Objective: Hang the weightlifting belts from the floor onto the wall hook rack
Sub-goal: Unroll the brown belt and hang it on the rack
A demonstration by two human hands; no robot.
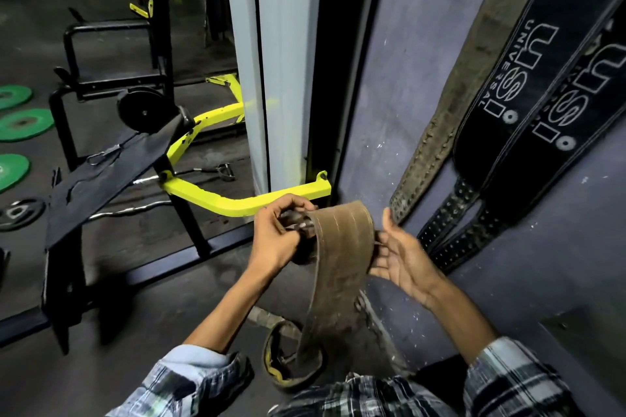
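Both hands [276, 240] [403, 257] hold a brown belt [338, 267] (bent over).

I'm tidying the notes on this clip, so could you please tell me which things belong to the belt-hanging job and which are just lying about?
Job: brown belt held by left hand and right hand; hanging black belts; belt on floor.
Lying about: green plates, yellow frame, bench, cable handle.

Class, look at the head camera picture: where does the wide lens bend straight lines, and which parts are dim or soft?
Head view: the white post and the hanging black belts lean and curve toward the edges; the floor at left is dim; the brown belt between the left hand and right hand is lit, its lower end slightly soft.
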